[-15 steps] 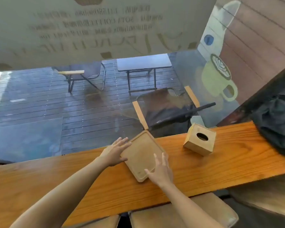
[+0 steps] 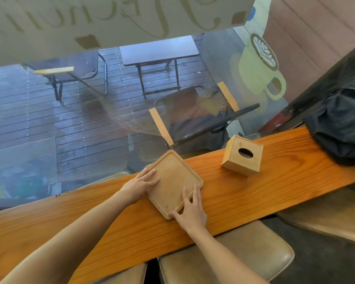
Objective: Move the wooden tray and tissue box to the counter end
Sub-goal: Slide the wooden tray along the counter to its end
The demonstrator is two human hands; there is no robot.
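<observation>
Both hands are on the wooden tray [image 2: 173,182] here, and it lies flat on the orange-brown counter [image 2: 254,193], turned at an angle, its far corner reaching the window-side edge; the left hand [image 2: 138,186] sits at the tray's left edge, fingers spread and laid flat over the rim onto the tray's surface, palm down, open rather than curled; the right hand [image 2: 191,210] covers the tray's near right corner, fingers splayed across the rim, thumb out along the near edge, pressing flat, nothing clenched; to the right of the tray, apart from it, stands the tissue box [image 2: 242,158], a wooden cube with an oval slot on top, tilted corner-on to the tray; further right of the tray, past the box, a black bag [image 2: 342,124] rests on the counter's end; nearer than the tray, below the counter edge, brown cushioned stools [image 2: 234,255] show.
</observation>
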